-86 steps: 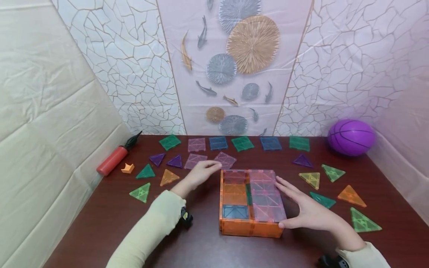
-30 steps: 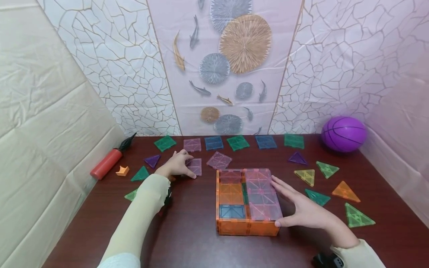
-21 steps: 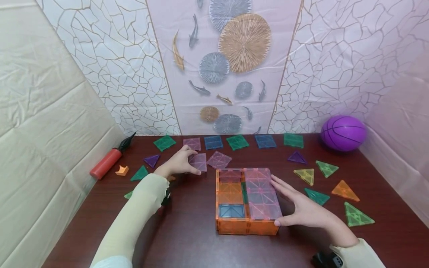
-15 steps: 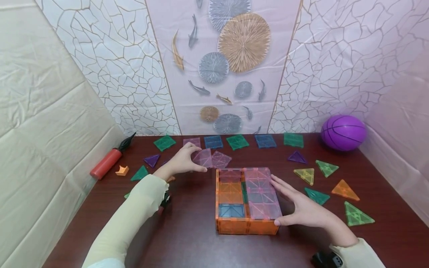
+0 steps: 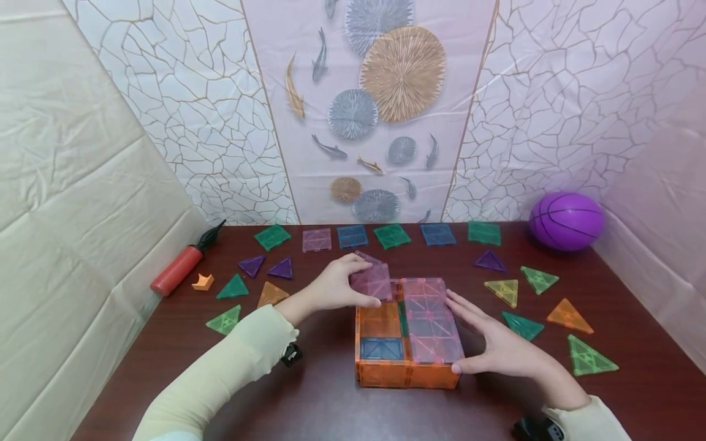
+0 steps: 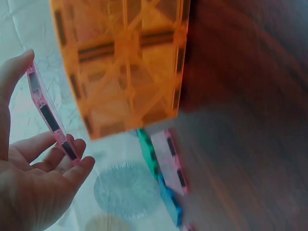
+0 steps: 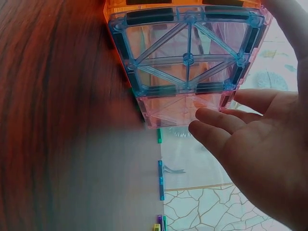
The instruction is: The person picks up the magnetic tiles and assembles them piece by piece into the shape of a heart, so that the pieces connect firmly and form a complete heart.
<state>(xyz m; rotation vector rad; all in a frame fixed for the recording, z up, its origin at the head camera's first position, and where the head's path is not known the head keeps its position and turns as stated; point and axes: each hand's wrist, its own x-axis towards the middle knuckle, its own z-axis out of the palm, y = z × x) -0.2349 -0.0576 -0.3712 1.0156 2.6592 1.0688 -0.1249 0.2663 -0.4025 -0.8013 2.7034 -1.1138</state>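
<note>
My left hand (image 5: 336, 285) pinches a pink square tile (image 5: 375, 282) by its edges, held over the back left corner of a low box of see-through tiles. In the left wrist view that tile (image 6: 48, 115) lies between thumb and fingertips, apart from the orange wall (image 6: 127, 72). The box has orange walls (image 5: 408, 375) and pink tiles (image 5: 432, 318) over its right half; a blue tile (image 5: 382, 348) shows at its front left. My right hand (image 5: 504, 346) rests with spread fingers against the box's right side, where the right wrist view shows a blue wall tile (image 7: 187, 60).
Square tiles, among them a green one (image 5: 391, 236), line the back of the table. Triangles lie on both sides, such as an orange one (image 5: 570, 315). A red pump (image 5: 178, 269) and an orange crown piece (image 5: 203, 282) are at left, a purple ball (image 5: 567, 221) at back right.
My left hand has picked up a pink tile from the back left of the table and carried it right and nearer, over the box's corner. My right hand has stayed against the box.
</note>
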